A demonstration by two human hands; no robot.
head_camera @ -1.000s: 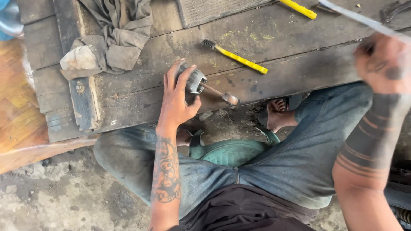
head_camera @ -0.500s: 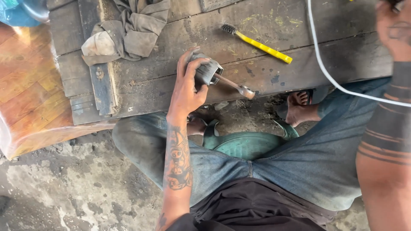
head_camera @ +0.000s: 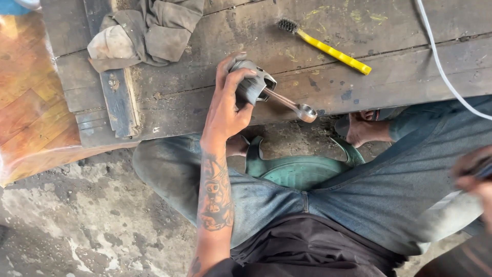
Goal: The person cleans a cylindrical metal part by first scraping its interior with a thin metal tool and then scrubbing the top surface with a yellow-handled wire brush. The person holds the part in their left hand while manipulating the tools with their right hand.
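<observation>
The left hand (head_camera: 225, 110) reaches far forward on a straight, tattooed forearm, fingers and thumb curled in a closed grip. The right hand (head_camera: 474, 177) is blurred at the near right, its grip unclear.

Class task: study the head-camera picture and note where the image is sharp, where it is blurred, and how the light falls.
Head view: the left hand gripping the grey metal piston with connecting rod is sharp; so is the yellow-handled wire brush on the dark wooden plank bench. The right hand at the right edge is motion-blurred. Daylight is soft, with a bright glare on the orange wooden floor at left.
</observation>
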